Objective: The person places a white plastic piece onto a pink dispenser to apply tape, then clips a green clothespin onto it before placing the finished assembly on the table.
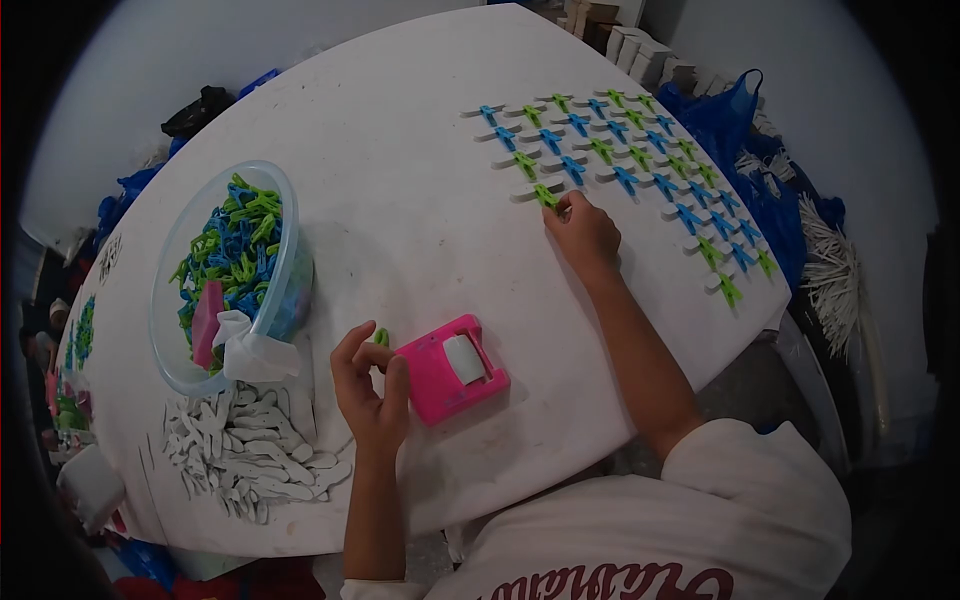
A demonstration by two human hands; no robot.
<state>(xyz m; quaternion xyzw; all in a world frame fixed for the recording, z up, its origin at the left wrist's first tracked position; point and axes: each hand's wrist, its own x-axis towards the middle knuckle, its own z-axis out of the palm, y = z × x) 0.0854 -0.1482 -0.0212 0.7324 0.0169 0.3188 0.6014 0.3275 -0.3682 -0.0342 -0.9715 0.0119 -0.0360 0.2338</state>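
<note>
My right hand (585,232) is closed on the handle end of a green clothespin (543,194), which lies at the near left of the laid-out rows and has a pale strip at its far end. Curled fingers on my left hand (370,390) hold another green clothespin (382,337), mostly hidden behind them. Just right of that hand sits a pink tape dispenser (440,372) with a white roll (464,358) in it. Blue and green clothespins (620,178) lie in slanting rows on the white table (400,150), each with a pale strip.
At the left stands a clear plastic basin (165,340) of blue and green clothespins, with a pink piece (207,320) and white tissue (255,350) at its edge. Pale strips (250,445) are heaped in front of it. Blue bags (715,115) and bundled white strips (832,265) stand beyond the right edge.
</note>
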